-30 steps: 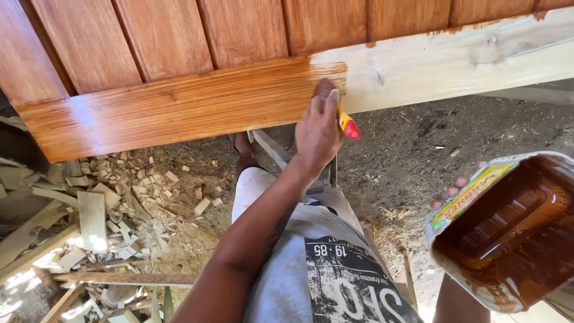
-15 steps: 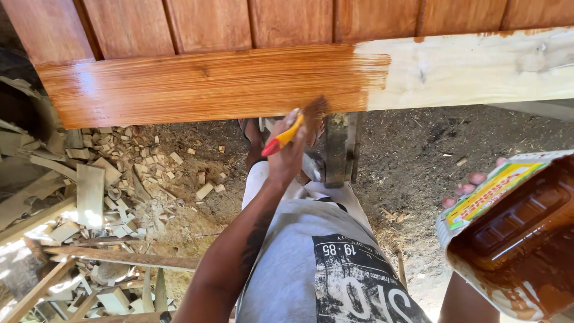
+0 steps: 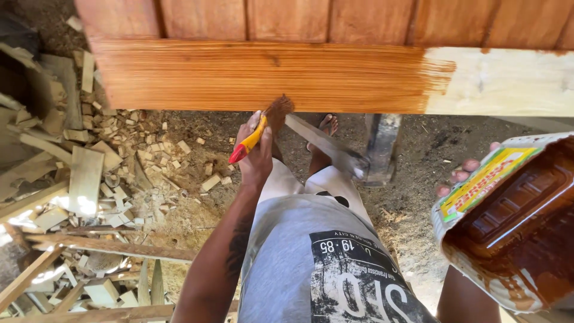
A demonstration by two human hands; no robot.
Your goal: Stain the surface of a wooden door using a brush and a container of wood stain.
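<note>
Seen from above, outdoors, over bare brown packed earth (image 3: pixel 197 209). Across the top, a long horizontal timber beam (image 3: pixel 269 75), stained streaky orange-brown along most of its length, raw pale wood (image 3: pixel 508 81) at the right end, with a feathered edge where the 2 tones meet. Above the beam, vertical reddish-brown stained boards (image 3: pixel 287 18). Left hand (image 3: pixel 256 152) clenched around a yellow-handled paintbrush with a red tip (image 3: pixel 251 139), bristles loaded dark brown and pressed against the lower edge of the stained stretch, handle angled down and to the left. Right hand (image 3: pixel 463 176) grasping a cut-open plastic container of dark brown wood stain (image 3: pixel 514 227) at the lower right of the view, only fingertips showing past its yellow-and-green label, drips smeared down the outside. Below the beam, a grey metal support post (image 3: pixel 379 143) standing on the ground, with a slanted pale board (image 3: pixel 317 140) just beside it and a sandalled foot (image 3: pixel 327 124) near both. At left, a heap of pale wood offcuts and chips (image 3: pixel 101 173) scattered over the dirt, with longer loose battens (image 3: pixel 113 245) lying across it. Grey printed shorts (image 3: pixel 311 251) filling the bottom centre.
</note>
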